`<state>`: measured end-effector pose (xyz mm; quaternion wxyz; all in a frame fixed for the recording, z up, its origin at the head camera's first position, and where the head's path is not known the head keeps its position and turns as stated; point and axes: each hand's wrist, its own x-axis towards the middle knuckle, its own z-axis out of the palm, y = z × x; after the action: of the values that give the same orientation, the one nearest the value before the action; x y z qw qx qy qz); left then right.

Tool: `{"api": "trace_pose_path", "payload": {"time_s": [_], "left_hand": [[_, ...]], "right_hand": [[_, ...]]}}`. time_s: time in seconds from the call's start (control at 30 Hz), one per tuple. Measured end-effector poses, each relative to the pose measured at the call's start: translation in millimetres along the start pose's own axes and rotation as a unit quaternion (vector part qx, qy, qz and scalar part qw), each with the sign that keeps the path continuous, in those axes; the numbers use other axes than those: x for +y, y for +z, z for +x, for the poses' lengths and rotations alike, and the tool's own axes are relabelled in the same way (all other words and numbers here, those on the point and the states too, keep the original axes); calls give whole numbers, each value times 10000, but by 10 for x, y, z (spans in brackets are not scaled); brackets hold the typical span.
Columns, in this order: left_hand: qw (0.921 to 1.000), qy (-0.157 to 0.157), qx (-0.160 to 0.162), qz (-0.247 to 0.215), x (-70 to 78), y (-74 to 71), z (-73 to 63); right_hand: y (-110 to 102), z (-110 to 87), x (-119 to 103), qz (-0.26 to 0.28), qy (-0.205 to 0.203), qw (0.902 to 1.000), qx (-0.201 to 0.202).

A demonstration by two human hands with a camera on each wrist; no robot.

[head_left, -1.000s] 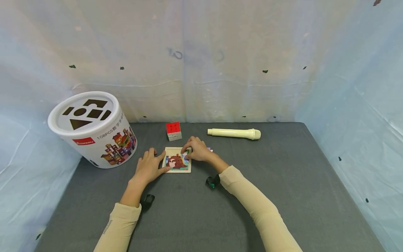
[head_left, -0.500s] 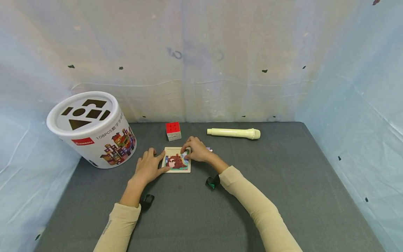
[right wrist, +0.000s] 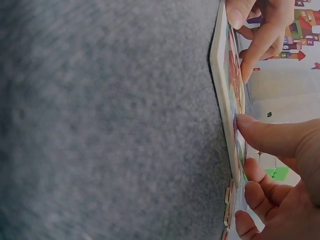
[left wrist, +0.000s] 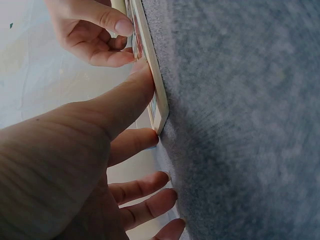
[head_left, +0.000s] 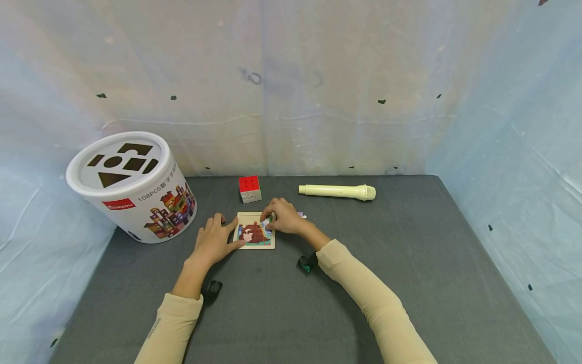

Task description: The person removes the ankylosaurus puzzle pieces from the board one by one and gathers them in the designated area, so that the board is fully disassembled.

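Observation:
A small jigsaw puzzle with a pale wooden frame and a reddish-brown animal picture lies on the dark grey cloth. My left hand steadies its left side: the thumb presses the near left part, and the index finger touches the edge higher up. The other left fingers reach down beside it in the left wrist view. Over the upper right part, my right hand has thumb and index finger bent around a puzzle piece, mostly covered by the fingers. Loose puzzle pieces lie just past the frame, largely behind the right hand in the head view.
A red-topped white puzzle cube stands behind the jigsaw. Farther right lies a cream toy microphone. At the back left is a large white bucket with shaped holes in its lid. Pale sheeting hangs behind the table.

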<state>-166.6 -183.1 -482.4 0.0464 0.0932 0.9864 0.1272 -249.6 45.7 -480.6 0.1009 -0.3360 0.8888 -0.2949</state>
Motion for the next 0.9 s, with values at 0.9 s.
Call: {"api": "trace_pose_path", "payload": {"time_s": [0.9], "left_hand": [[10000, -1, 12, 5, -5, 0, -6]], "right_hand": [[0, 1, 19, 327, 73, 9988, 348]]}}
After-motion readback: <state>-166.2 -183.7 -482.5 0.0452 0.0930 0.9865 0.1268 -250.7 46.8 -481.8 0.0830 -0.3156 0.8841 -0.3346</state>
